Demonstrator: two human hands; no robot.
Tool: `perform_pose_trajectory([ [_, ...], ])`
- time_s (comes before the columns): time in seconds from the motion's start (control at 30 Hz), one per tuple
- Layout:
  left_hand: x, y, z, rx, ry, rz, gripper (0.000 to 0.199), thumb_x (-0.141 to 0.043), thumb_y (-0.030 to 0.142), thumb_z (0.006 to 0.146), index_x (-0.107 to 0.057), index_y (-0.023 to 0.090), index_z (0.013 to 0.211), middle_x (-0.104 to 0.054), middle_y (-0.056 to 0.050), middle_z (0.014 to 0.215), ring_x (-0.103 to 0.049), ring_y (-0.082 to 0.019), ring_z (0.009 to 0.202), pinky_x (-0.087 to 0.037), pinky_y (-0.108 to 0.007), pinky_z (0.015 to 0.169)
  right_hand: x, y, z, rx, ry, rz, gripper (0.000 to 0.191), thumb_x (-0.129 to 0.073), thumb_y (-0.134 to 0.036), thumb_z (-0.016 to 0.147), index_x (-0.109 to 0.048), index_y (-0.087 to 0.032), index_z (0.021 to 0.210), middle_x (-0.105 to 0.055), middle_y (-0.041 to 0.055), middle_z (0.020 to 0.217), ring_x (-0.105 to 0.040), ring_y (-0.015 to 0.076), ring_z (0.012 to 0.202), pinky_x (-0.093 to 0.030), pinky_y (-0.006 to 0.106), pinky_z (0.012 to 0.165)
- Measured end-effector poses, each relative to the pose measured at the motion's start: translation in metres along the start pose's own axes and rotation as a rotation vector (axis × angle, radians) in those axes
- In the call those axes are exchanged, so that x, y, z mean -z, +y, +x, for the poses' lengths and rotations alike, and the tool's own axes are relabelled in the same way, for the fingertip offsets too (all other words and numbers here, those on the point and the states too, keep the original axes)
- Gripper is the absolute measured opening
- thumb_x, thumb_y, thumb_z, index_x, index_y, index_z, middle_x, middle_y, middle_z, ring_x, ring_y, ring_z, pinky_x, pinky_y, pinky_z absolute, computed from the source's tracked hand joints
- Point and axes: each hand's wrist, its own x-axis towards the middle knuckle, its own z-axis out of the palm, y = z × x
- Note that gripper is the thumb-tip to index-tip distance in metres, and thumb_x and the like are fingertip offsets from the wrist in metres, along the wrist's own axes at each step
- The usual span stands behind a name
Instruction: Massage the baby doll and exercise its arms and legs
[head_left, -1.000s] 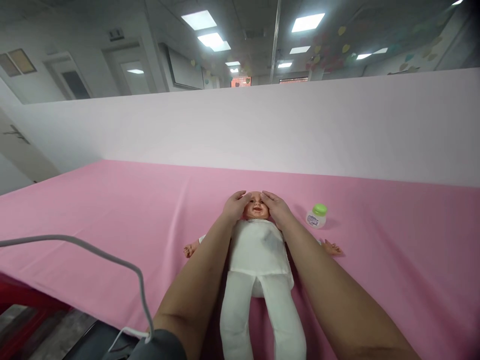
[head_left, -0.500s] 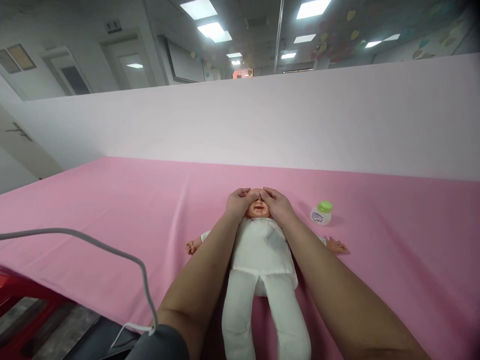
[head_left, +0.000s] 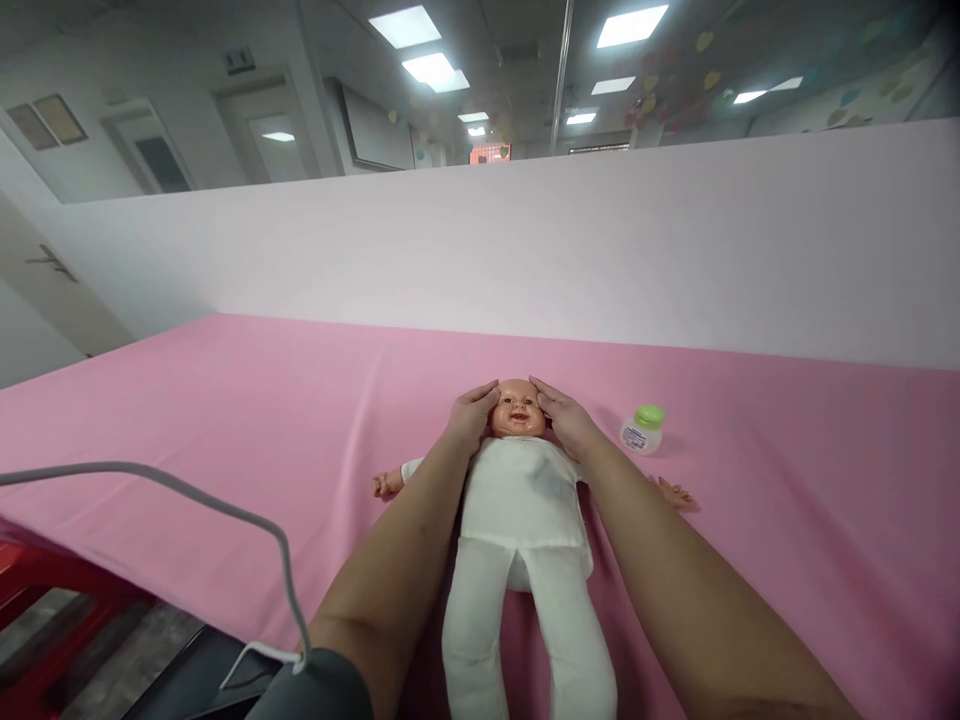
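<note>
A baby doll (head_left: 525,490) in a white top and white trousers lies on its back on the pink cloth, arms spread out. My left hand (head_left: 473,412) rests against the left side of the doll's head (head_left: 517,405), fingers stretched out and thumb near the temple. On the opposite side, my right hand (head_left: 564,415) lies along the head in the same way, also open. Between the hands the doll's eyes and mouth are uncovered. Some fingertips are hidden beside the head.
A small clear bottle with a green cap (head_left: 643,428) stands right of the doll. Across the lower left runs a grey cable (head_left: 187,503) to my sleeve. A red stool (head_left: 45,600) is below the pink cloth (head_left: 285,400); a white wall (head_left: 525,250) rises behind.
Both thumbs have slid outward from the middle of the doll's face to its temples, uncovering the eyes. My hands have moved slightly apart. The bottle has not moved.
</note>
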Motion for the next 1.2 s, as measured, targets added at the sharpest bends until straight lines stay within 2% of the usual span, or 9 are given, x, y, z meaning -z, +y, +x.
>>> perform_pose_trajectory([
  [0.17,-0.002,-0.003,0.002,-0.063,0.002,0.057,0.046,-0.081,0.047,0.084,-0.075,0.019,0.119,-0.078,-0.014,0.119,-0.073,-0.028,0.111,-0.058,-0.045,0.100,0.003,-0.001,-0.002,-0.006,-0.018,0.014,0.047,-0.071,-0.046,0.091,-0.068,-0.033,0.137,-0.059,0.0006,0.154,-0.057,0.0269,0.141,-0.048,0.047,0.117],
  [0.3,-0.002,-0.003,0.005,-0.164,-0.017,0.220,0.052,-0.083,0.054,0.080,-0.072,0.018,0.115,-0.076,-0.013,0.118,-0.072,-0.026,0.110,-0.056,-0.041,0.100,0.002,-0.003,-0.001,0.051,-0.002,-0.037,0.056,-0.078,-0.056,0.086,-0.069,-0.028,0.134,-0.063,0.0060,0.149,-0.059,0.0288,0.138,-0.046,0.049,0.118],
  [0.43,-0.001,0.007,0.003,-0.180,0.003,0.454,0.057,-0.087,0.052,0.076,-0.069,0.019,0.120,-0.072,-0.014,0.129,-0.070,-0.028,0.114,-0.055,-0.039,0.097,0.001,-0.004,-0.001,0.076,0.010,-0.091,0.064,-0.089,-0.049,0.075,-0.071,-0.026,0.132,-0.066,0.0079,0.146,-0.061,0.0294,0.135,-0.047,0.047,0.116],
  [0.53,-0.003,0.013,0.001,-0.156,0.009,0.536,0.056,-0.089,0.050,0.074,-0.068,0.019,0.117,-0.073,-0.014,0.125,-0.071,-0.029,0.111,-0.057,-0.038,0.092,-0.002,-0.003,0.002,0.056,0.034,-0.086,0.063,-0.090,-0.046,0.073,-0.072,-0.025,0.130,-0.069,0.0082,0.141,-0.064,0.0302,0.130,-0.052,0.047,0.112],
  [0.63,-0.007,0.012,0.004,-0.141,0.072,0.500,0.051,-0.088,0.049,0.075,-0.067,0.019,0.110,-0.076,-0.014,0.115,-0.074,-0.028,0.103,-0.058,-0.037,0.087,-0.008,-0.001,0.005,0.053,0.083,-0.092,0.059,-0.088,-0.048,0.075,-0.073,-0.025,0.128,-0.072,0.0079,0.136,-0.067,0.0307,0.127,-0.053,0.048,0.111],
  [0.73,-0.010,0.007,0.008,-0.134,0.084,0.411,0.047,-0.088,0.049,0.075,-0.066,0.020,0.105,-0.077,-0.013,0.108,-0.075,-0.027,0.096,-0.059,-0.037,0.083,-0.014,0.002,0.009,0.055,0.096,-0.095,0.054,-0.083,-0.052,0.079,-0.074,-0.026,0.125,-0.074,0.0070,0.132,-0.069,0.0302,0.123,-0.054,0.048,0.109],
  [0.87,-0.009,0.006,0.009,-0.115,0.092,0.327,0.040,-0.088,0.044,0.076,-0.069,0.019,0.101,-0.078,-0.012,0.106,-0.075,-0.025,0.093,-0.059,-0.035,0.082,-0.014,0.003,0.012,0.049,0.115,-0.098,0.050,-0.079,-0.054,0.082,-0.075,-0.027,0.124,-0.073,0.0059,0.135,-0.066,0.0290,0.129,-0.048,0.048,0.116],
  [1.03,-0.004,0.011,0.003,-0.045,0.015,0.205,0.042,-0.082,0.034,0.082,-0.072,0.017,0.119,-0.077,-0.013,0.116,-0.073,-0.023,0.098,-0.059,-0.031,0.082,-0.011,0.001,0.008,0.008,0.080,-0.050,0.044,-0.072,-0.045,0.089,-0.073,-0.026,0.129,-0.068,0.0056,0.143,-0.062,0.0270,0.134,-0.048,0.043,0.117],
  [1.2,0.002,0.012,0.000,0.024,-0.052,0.161,0.056,-0.072,0.033,0.089,-0.064,0.023,0.143,-0.073,-0.012,0.127,-0.072,-0.020,0.089,-0.056,-0.026,0.063,-0.006,-0.008,0.000,-0.063,-0.001,-0.010,0.046,-0.066,-0.032,0.093,-0.068,-0.030,0.139,-0.060,0.0028,0.153,-0.059,0.0263,0.138,-0.048,0.045,0.117],
])
